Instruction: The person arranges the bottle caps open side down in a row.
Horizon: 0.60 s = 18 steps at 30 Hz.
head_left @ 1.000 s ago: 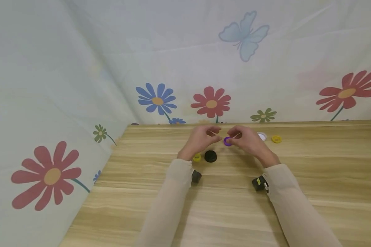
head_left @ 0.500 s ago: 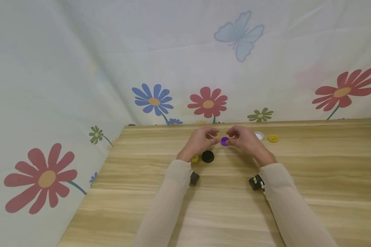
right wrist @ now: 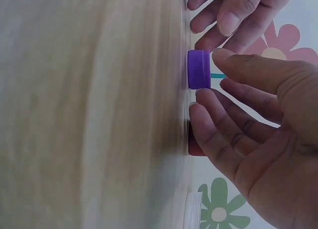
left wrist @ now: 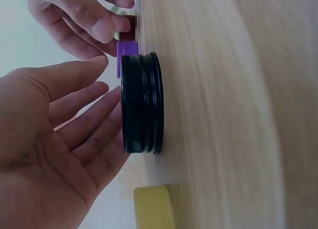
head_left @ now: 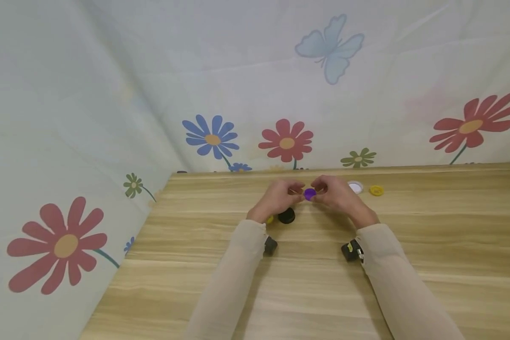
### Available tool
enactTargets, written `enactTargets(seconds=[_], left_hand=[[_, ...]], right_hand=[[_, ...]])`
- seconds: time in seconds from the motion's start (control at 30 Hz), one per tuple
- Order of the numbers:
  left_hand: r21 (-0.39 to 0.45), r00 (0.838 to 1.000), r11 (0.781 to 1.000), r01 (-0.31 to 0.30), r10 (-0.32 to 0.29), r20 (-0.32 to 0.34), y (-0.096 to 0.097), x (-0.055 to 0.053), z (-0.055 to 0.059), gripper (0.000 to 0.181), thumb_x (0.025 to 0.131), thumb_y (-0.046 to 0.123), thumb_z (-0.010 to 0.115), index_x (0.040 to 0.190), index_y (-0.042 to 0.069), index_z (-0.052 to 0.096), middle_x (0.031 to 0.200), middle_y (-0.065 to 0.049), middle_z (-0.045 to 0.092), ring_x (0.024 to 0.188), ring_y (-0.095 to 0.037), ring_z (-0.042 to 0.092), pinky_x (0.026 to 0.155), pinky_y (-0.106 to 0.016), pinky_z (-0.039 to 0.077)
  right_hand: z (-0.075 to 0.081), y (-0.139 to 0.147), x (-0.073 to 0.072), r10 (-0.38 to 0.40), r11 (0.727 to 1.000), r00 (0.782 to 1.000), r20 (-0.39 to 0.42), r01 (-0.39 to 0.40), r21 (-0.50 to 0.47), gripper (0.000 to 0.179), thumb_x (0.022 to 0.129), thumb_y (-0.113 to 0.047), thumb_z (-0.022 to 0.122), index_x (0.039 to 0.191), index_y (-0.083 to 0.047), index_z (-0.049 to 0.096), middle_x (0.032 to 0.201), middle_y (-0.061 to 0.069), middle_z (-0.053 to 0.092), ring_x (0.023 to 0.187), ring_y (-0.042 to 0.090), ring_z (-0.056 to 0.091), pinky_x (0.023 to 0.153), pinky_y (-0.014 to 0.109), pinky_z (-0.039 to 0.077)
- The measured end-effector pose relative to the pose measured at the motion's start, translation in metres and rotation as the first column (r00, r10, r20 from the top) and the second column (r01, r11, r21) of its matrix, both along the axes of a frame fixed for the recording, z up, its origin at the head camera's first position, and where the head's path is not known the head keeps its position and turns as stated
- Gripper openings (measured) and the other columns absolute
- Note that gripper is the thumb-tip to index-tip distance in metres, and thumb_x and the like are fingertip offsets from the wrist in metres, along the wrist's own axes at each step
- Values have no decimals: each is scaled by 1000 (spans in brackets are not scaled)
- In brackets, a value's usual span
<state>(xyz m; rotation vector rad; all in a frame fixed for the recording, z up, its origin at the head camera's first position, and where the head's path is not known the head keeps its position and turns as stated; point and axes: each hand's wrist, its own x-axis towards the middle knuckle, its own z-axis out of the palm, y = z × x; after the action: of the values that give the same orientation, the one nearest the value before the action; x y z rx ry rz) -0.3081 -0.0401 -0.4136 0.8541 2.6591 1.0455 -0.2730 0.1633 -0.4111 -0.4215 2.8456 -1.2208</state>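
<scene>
A purple ridged bottle cap lies on the table between my two hands. My right hand is arched beside it. In the right wrist view its thumb tip is at the cap's upper edge, and its fingertips curve close along the near side. My left hand reaches in from the other side, fingertips right at the cap's rim, thumb and fingers apart. A black jar lid with a ridged side rests just below the left hand, and a yellow cap sits near that wrist, partly hidden in the head view.
Right of the right hand lie a white lid and a yellow ring-like cap. A dark red cap stands behind the right fingers, hidden in the head view. The wooden table meets a flower-printed curtain at the back.
My left hand has moved right and slightly nearer, its fingertips coming up to the purple cap. The right hand stays by the cap with little motion. The head view has shifted slightly.
</scene>
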Motion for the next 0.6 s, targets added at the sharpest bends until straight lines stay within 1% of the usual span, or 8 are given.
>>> enactTargets(seconds=[0.13,0.27,0.4,0.6], left_hand=[[-24,1000,1000,14,-15,-10,2,1,0,34,103,7,70,136,-1,69,123,-12,75,114,-24,71,98,-30,54],[-37,1000,999,14,-15,-23,2,2,0,30,102,6,71,132,2,72,120,-11,76,111,-22,71,97,-29,54],[-39,999,999,16,-17,-30,2,2,-1,29,101,4,71,130,2,73,117,-11,76,108,-22,70,97,-30,53],[-36,999,999,20,-21,-25,2,1,-2,29,100,2,71,129,2,74,115,-10,76,106,-21,71,96,-28,53]], right_hand=[[0,-1,1,15,1000,1000,-13,-15,4,34,93,-1,78,121,13,67,113,27,72,105,41,68,98,55,54],[1,-2,2,18,1000,1000,6,-18,14,32,93,0,77,121,13,67,109,25,72,103,39,68,97,54,54],[-1,-4,2,11,1000,1000,24,-11,15,31,94,0,76,121,12,68,108,23,73,102,37,69,96,52,55],[-4,-5,0,5,1000,1000,11,-5,23,31,90,-1,78,118,10,70,104,21,75,99,35,71,93,50,56]])
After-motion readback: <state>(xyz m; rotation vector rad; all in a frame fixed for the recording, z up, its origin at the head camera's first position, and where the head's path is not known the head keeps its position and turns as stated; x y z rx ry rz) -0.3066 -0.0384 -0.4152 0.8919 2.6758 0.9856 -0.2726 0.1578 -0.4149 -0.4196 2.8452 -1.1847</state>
